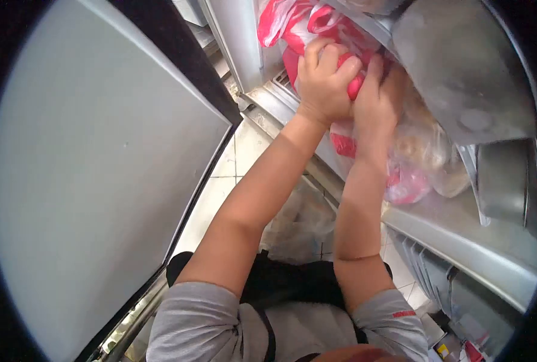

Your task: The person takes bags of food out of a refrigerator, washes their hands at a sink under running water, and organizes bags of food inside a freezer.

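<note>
Both hands are inside an open refrigerator, at a red-and-white plastic bag (286, 21). My left hand (328, 78) is closed around a bunched red part of the bag, its knuckles facing up. Close beside it on the right, my right hand (378, 93) presses against the same bunched part. Its thumb shows, while the other fingers are partly hidden in shadow and plastic. Below and right of my hands lie clear plastic bags (422, 148) with pale contents that I cannot make out. A pink-and-white bundle (407, 184) sits at the shelf's front.
A large grey door (111, 151) stands open on the left. A metal container (467, 66) hangs over the shelf at the right, with another metal container (503, 181) below. The shelf's front edge (455, 250) runs below. A clear bag (298, 220) lies on the tiled floor (220, 175).
</note>
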### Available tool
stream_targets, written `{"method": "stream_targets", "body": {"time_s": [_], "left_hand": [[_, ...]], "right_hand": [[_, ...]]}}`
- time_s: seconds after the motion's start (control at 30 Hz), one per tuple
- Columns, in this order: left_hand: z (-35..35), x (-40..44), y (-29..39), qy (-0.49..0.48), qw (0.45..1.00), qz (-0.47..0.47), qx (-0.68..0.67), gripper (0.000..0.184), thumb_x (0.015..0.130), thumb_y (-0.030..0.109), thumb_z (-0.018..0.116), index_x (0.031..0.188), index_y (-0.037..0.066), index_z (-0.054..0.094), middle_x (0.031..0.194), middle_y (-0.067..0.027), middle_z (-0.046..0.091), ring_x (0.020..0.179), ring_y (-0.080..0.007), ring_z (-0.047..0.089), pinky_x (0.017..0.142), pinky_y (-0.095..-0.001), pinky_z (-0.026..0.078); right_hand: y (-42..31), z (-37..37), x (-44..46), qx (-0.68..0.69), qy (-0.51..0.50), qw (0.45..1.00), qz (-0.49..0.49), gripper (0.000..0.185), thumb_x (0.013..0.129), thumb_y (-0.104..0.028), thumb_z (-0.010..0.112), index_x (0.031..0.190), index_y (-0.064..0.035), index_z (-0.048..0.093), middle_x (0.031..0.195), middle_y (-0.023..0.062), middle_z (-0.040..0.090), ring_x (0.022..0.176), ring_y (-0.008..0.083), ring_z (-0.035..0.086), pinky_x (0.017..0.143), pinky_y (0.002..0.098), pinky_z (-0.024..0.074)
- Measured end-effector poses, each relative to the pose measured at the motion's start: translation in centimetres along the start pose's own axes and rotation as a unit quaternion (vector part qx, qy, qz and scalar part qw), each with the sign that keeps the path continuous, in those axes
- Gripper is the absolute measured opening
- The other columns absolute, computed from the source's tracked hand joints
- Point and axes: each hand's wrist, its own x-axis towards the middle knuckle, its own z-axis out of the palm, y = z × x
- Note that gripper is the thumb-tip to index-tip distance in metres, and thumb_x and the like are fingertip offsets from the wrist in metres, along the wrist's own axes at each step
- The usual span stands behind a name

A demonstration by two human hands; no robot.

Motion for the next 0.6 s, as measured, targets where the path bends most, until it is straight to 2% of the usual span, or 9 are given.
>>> {"method": "stream_targets", "body": {"time_s": [0.03,0.13,0.2,0.27,0.3,0.4,0.43,0.53,0.6], "left_hand": [[0.7,-0.1,-0.3,0.023,1.0,0.005,0.018,0.017,0.06,0.029,0.057,0.069,0.015,0.055,0.087,-0.0022,0.052,0.089,-0.0252,0.048,0.063,-0.0367,0.037],[2.0,-0.3,-1.9,0.026,0.999,0.019,0.035,0.013,0.063,0.027,0.056,0.07,0.016,0.055,0.085,-0.001,0.051,0.089,-0.0239,0.049,0.063,-0.0358,0.037],[2.9,-0.8,-3.3,0.046,0.997,0.056,0.036,0.012,0.064,0.027,0.058,0.071,0.017,0.054,0.085,-0.0002,0.05,0.088,-0.0231,0.048,0.065,-0.0357,0.037],[1.8,-0.8,-3.1,0.04,0.997,0.066,-0.016,0.012,0.064,0.027,0.059,0.071,0.018,0.055,0.086,0.0006,0.051,0.089,-0.0229,0.048,0.066,-0.0355,0.037],[0.8,-0.7,-2.7,-0.018,0.998,0.059,-0.031,0.019,0.065,0.024,0.063,0.08,0.015,0.056,0.097,-0.0045,0.05,0.093,-0.0256,0.046,0.074,-0.038,0.038],[-2.8,0.5,0.2,-0.128,0.991,0.037,-0.018,0.033,0.082,0.02,0.05,0.11,0.002,0.047,0.122,-0.0161,0.042,0.108,-0.0344,0.042,0.089,-0.0423,0.037],[-3.5,0.5,0.1,-0.155,0.987,0.03,-0.034,0.048,0.072,0.027,0.06,0.113,0.006,0.046,0.128,-0.0153,0.034,0.112,-0.0381,0.036,0.088,-0.0448,0.036],[-6.9,1.0,2.2,-0.146,0.987,-0.034,-0.053,0.062,0.066,0.03,0.067,0.116,0.004,0.042,0.127,-0.0154,0.035,0.111,-0.0378,0.038,0.088,-0.0447,0.037],[-8.4,1.1,3.2,-0.158,0.987,-0.037,-0.015,0.071,0.062,0.03,0.071,0.118,0.003,0.039,0.127,-0.0181,0.034,0.111,-0.0383,0.038,0.089,-0.0444,0.037]], "right_hand": [[0.2,0.8,-0.2,0.055,0.086,0.992,-0.08,0.043,0.088,-0.032,0.036,0.104,0.0048,0.053,0.105,0.0267,0.052,0.101,0.038,0.046,0.089,0.0395,0.0349],[-0.3,2.1,0.8,0.086,0.029,0.99,0.108,0.042,0.087,-0.031,0.038,0.096,0.0066,0.054,0.099,0.0261,0.054,0.092,0.041,0.048,0.082,0.0443,0.0374],[-0.1,2.7,0.4,0.1,0.082,0.991,0.015,0.039,0.083,-0.03,0.045,0.09,0.0071,0.054,0.094,0.0235,0.055,0.087,0.0407,0.049,0.078,0.0466,0.0381],[2.4,4.0,-0.6,0.084,0.185,0.967,-0.154,0.038,0.08,-0.03,0.049,0.089,0.0068,0.055,0.092,0.0223,0.055,0.087,0.0403,0.049,0.079,0.0465,0.038],[3.3,4.3,-0.6,0.038,0.184,0.971,-0.146,0.032,0.076,-0.025,0.052,0.089,0.0048,0.056,0.09,0.0207,0.054,0.088,0.0373,0.049,0.078,0.0445,0.0385],[1.7,1.6,-1.6,0.072,0.183,0.968,-0.153,0.026,0.074,-0.017,0.052,0.089,0.0041,0.055,0.094,0.02,0.053,0.091,0.0353,0.049,0.08,0.0429,0.038],[1.3,0.1,-2.9,0.049,0.172,0.969,-0.167,0.025,0.073,-0.012,0.052,0.093,0.0038,0.053,0.099,0.0197,0.052,0.093,0.0341,0.048,0.083,0.0421,0.0374],[0.6,-4.0,-8.2,0.063,0.023,0.965,-0.255,0.026,0.072,-0.01,0.052,0.096,0.0018,0.052,0.097,0.0182,0.052,0.093,0.0344,0.048,0.083,0.0428,0.0372],[2.0,-4.9,-13.5,0.117,-0.133,0.934,-0.311,0.023,0.071,-0.008,0.052,0.093,-0.0015,0.052,0.093,0.016,0.052,0.092,0.0345,0.048,0.08,0.0426,0.0383]]}}
